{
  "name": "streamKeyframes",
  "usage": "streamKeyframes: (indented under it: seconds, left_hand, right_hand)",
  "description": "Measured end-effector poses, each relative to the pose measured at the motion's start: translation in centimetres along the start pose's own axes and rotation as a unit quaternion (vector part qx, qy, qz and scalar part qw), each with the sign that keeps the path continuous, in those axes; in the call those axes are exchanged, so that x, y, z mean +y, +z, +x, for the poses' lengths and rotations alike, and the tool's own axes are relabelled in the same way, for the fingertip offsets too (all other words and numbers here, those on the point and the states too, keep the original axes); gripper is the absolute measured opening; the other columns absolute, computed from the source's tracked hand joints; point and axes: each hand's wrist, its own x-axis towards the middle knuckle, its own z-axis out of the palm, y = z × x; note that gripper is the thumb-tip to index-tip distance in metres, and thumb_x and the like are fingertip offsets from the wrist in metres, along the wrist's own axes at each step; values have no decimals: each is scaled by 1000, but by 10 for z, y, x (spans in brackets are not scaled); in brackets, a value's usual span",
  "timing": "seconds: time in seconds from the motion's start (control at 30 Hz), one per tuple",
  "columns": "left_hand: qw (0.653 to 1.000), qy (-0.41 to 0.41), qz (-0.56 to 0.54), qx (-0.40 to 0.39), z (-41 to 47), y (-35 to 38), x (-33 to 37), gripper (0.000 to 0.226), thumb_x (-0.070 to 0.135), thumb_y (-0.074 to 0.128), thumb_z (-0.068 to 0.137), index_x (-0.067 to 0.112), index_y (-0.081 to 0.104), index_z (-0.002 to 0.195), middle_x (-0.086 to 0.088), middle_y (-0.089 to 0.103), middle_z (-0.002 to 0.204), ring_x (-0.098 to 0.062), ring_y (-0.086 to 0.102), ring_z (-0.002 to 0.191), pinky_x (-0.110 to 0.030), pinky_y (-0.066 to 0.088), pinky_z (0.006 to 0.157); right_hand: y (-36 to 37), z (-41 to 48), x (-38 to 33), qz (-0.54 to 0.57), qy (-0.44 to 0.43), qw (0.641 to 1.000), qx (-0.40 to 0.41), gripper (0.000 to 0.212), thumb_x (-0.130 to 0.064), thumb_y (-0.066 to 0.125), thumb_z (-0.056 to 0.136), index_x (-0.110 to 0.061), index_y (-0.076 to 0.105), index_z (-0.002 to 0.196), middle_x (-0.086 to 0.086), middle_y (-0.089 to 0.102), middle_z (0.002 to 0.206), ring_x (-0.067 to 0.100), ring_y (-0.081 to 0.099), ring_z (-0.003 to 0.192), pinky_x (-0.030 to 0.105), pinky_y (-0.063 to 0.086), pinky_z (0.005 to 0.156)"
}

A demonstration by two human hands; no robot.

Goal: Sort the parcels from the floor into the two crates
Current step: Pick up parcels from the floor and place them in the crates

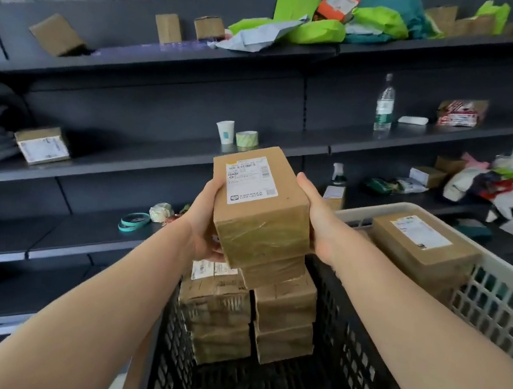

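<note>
Black perforated plastic crate (345, 348) is nearest, low centre. Inside, two stacks of brown taped cardboard boxes stand side by side, touching: left stack (218, 314), right stack (284, 323), each several boxes high, at the crate's far end.

Above the stacks both hands hold a brown taped cardboard parcel (262, 215), white shipping label facing up. Its lower end is close over the right stack; whether they touch can't be told. Left hand (206, 223) grips the parcel's left side, thumb pressed flat along the edge, fingertips curled under the bottom. Right hand (318, 223) clamps the right side, thumb laid up along the edge, other fingers hidden behind the box.

Just right of the black crate, a white perforated plastic crate (502, 314) holds a larger brown labelled cardboard box (422, 250) up near its rim.

Beyond, dark metal shelving (154, 160) carries scattered small cardboard boxes, a white paper cup (225, 131), a roll of tape (246, 138), a clear plastic bottle (385, 103) and bright green mailer bags (318, 30) on the top shelf.
</note>
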Motion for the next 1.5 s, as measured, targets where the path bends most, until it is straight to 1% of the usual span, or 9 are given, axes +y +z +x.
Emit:
streamKeyframes:
  seconds: [0.13, 0.2, 0.3, 0.57, 0.77, 1.07, 1.23, 1.4, 1.5]
  left_hand:
    - [999, -20, -32, 27, 17, 11, -13, 75, 81, 57, 68, 23, 68, 114, -13, 73, 111, -34, 64, 106, -51, 51, 87]
    - [998, -17, -55, 31, 21, 14, -19, 69, 78, 58, 72, 24, 68, 114, -12, 73, 111, -33, 65, 105, -49, 52, 83]
    - [997, -1, -76, 34, 24, 20, -24, 68, 75, 61, 69, 28, 69, 118, -8, 75, 111, -31, 66, 107, -50, 52, 90]
    - [996, 56, -70, -7, 5, 35, -16, 64, 71, 61, 73, 28, 69, 119, -6, 76, 110, -28, 69, 104, -46, 52, 96]
    - [991, 66, -68, -93, -21, 58, -22, 53, 65, 58, 84, 28, 69, 121, -4, 76, 110, -27, 71, 99, -42, 54, 88]
    - [987, 31, -38, -150, -50, 112, -56, 59, 66, 62, 80, 26, 68, 123, -5, 76, 112, -30, 70, 108, -46, 53, 94]
    - [988, 10, -16, -156, -60, 150, -62, 56, 69, 58, 82, 27, 68, 118, -6, 76, 108, -31, 69, 102, -46, 53, 76]
    - [990, -12, 34, -136, -50, 192, -71, 61, 73, 53, 83, 25, 64, 119, -11, 72, 113, -37, 67, 103, -62, 52, 87]
    - [988, -42, 78, -123, -43, 217, -77, 68, 76, 52, 82, 22, 58, 124, -17, 66, 119, -44, 64, 104, -72, 50, 80]
  right_hand:
    - [-14, 30, 13, 0, 41, 999, -26, 101, -93, 63, 36, -37, 65, 121, 5, 70, 119, 31, 63, 112, 50, 45, 103]
    - [-17, 35, 17, -2, 43, 998, -49, 88, -92, 60, 47, -36, 70, 115, 5, 73, 114, 30, 65, 111, 49, 46, 103]
    - [-24, 35, 19, 10, 34, 996, -85, 68, -83, 51, 72, -33, 72, 113, 4, 75, 108, 28, 67, 107, 47, 48, 101]
    - [-35, -6, 9, 57, -16, 997, -41, 51, -71, 48, 86, -30, 74, 103, 2, 77, 103, 25, 69, 103, 45, 50, 99]
    - [-56, -51, 12, 73, -50, 996, 16, 46, -61, 49, 91, -30, 69, 117, 1, 74, 111, 23, 68, 108, 46, 49, 100]
    - [-107, -120, 26, 92, -64, 987, 118, 35, -51, 49, 96, -28, 71, 110, 3, 76, 104, 24, 70, 101, 42, 53, 93]
    - [-141, -132, 22, 101, -49, 982, 153, 37, -52, 55, 92, -27, 71, 113, 4, 76, 106, 25, 70, 100, 41, 55, 87]
    - [-185, -127, 21, 83, -28, 981, 174, 42, -54, 59, 87, -25, 71, 115, 5, 76, 106, 26, 70, 102, 42, 53, 92]
    - [-214, -122, 22, 66, -1, 979, 193, 36, -50, 57, 91, -23, 68, 111, 8, 74, 105, 28, 68, 100, 43, 51, 95]
